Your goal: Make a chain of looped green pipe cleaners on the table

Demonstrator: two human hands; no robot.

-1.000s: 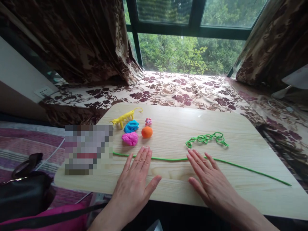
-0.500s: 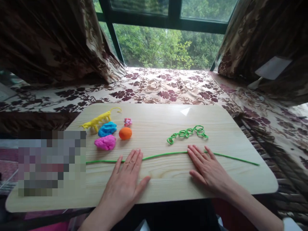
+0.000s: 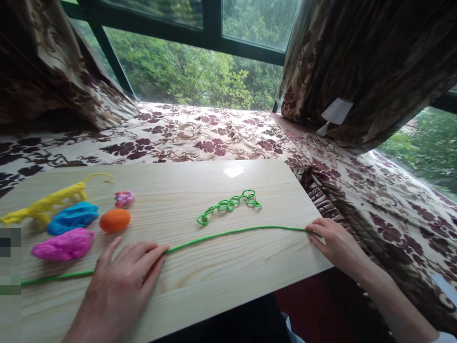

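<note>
A long thin strand of green modelling clay runs across the wooden table. My left hand rests over its left part, thumb and forefinger closed on it. At the table's right edge, my right hand pinches the strand near its right end. Beyond the strand lies a chain of linked green clay rings. Close to my left hand are an orange clay ball, a pink clay lump and a blue clay lump.
A yellow clay animal figure with a curled tail stands at the back left, near a small pink-and-white figure. A floral cloth covers the ledge behind the table. A white lamp stands by the right curtain.
The view has swung right. My right hand has slid along the strand to its right end and pinches it there. My left hand's flat fingers have bent and closed on the strand.
</note>
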